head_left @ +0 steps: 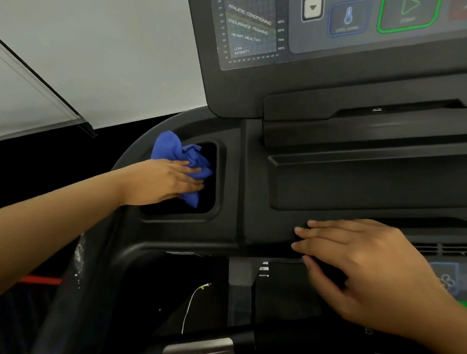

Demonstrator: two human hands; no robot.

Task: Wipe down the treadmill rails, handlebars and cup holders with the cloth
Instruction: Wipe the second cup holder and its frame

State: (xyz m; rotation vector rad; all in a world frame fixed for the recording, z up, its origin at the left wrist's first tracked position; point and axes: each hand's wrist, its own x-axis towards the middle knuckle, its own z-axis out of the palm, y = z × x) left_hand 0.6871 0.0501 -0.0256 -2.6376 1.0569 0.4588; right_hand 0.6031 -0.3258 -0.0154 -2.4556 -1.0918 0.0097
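Observation:
A crumpled blue cloth (184,159) is pressed into the left cup holder (216,183), a dark square recess in the black treadmill console (256,229). My left hand (165,180) holds the cloth, fingers flat on it and reaching into the recess from the left. My right hand (367,267) rests on the console's lower front edge, fingers curled over the lip and holding nothing loose. A handlebar with a silver metal grip section (198,352) runs along the bottom.
The tilted display panel (327,23) with a chart and a green start button stands above. A long tray recess (376,180) lies right of the cup holder. A thin white cable (190,306) hangs below the console. A grey wall (99,62) is at the left.

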